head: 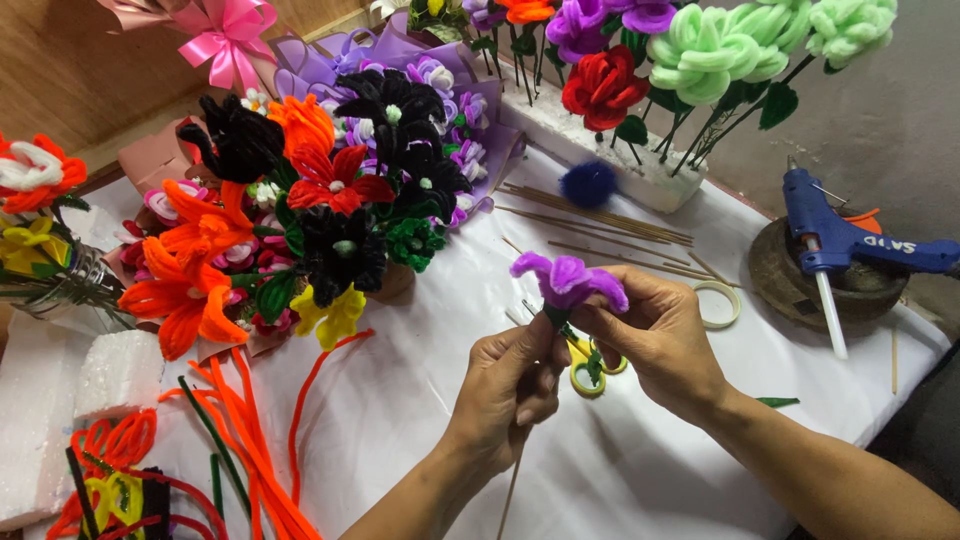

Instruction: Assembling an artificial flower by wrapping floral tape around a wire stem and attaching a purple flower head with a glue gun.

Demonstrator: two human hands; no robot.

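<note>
Seen from above a white-clothed table (640,470): purple pipe-cleaner flower (568,280) held upright between both hands, bloom on top, thin wooden stick (512,490) running down and back toward the viewer as its long axis. Left hand (510,385) closed in a pinch just under the bloom on the green-wrapped stem, right hand (660,335) curled shut beside it, fingertips touching the petals' base from the right. Yellow-handled scissors (588,372) lying on the cloth directly beneath, blue glue gun (840,245) well apart to the right, bouquet (300,210) of orange and black flowers off to the left.
</note>
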